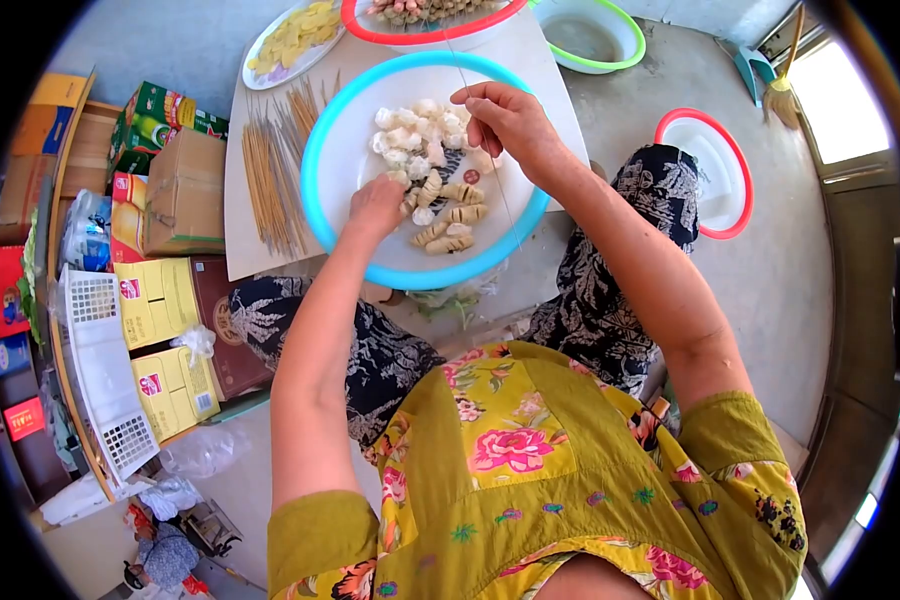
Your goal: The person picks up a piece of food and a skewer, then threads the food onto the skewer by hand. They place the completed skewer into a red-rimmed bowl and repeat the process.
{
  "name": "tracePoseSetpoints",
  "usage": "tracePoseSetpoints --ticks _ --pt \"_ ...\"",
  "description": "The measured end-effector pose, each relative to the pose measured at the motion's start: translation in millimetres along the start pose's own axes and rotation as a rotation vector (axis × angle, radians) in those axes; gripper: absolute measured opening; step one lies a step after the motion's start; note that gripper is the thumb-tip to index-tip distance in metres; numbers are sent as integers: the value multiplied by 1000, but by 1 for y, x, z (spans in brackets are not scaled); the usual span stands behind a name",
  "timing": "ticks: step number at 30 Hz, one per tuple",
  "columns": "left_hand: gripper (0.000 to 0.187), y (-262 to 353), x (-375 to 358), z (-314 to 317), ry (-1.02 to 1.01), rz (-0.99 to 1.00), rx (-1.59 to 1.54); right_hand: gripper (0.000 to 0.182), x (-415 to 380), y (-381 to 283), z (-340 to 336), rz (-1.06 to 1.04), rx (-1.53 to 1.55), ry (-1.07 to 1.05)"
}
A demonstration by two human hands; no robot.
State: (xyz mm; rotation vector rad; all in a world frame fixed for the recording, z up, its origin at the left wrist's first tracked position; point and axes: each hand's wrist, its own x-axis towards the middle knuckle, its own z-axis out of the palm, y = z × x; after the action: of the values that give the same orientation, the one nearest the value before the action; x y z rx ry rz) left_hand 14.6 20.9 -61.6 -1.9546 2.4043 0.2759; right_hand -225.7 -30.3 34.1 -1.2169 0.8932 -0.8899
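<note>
A white basin with a blue rim [330, 150] sits on a low white table [235, 230] and holds white food pieces [410, 135] and tan ridged rolls [450, 215]. My left hand [375, 205] reaches into the basin, fingers closed on a food piece near the pile. My right hand [505, 120] is raised over the basin's far side, pinching a thin skewer [485, 150] that runs down across the basin.
Several bamboo skewers [270, 170] lie on the table left of the basin. A plate of yellow slices [295, 35], a red-rimmed basin [430, 25], a green-rimmed basin [590, 40] and another red-rimmed basin [705, 170] surround it. Cardboard boxes [180, 190] stack at left. A broom [782, 90] stands at right.
</note>
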Motion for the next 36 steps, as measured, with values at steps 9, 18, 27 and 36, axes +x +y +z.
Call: tracePoseSetpoints --ticks 9,18,27,36 --pt "23 -45 6 -20 -274 -216 -629 21 -1 -3 4 -5 -24 -16" --pt "35 2 -1 5 -157 24 -38 23 2 6 4 7 -71 -24" --pt "33 -1 3 12 -191 -164 -265 23 1 6 3 3 -55 -31" --pt "24 -14 -4 -15 -90 -191 -1125 23 2 9 1 -5 -48 -36"
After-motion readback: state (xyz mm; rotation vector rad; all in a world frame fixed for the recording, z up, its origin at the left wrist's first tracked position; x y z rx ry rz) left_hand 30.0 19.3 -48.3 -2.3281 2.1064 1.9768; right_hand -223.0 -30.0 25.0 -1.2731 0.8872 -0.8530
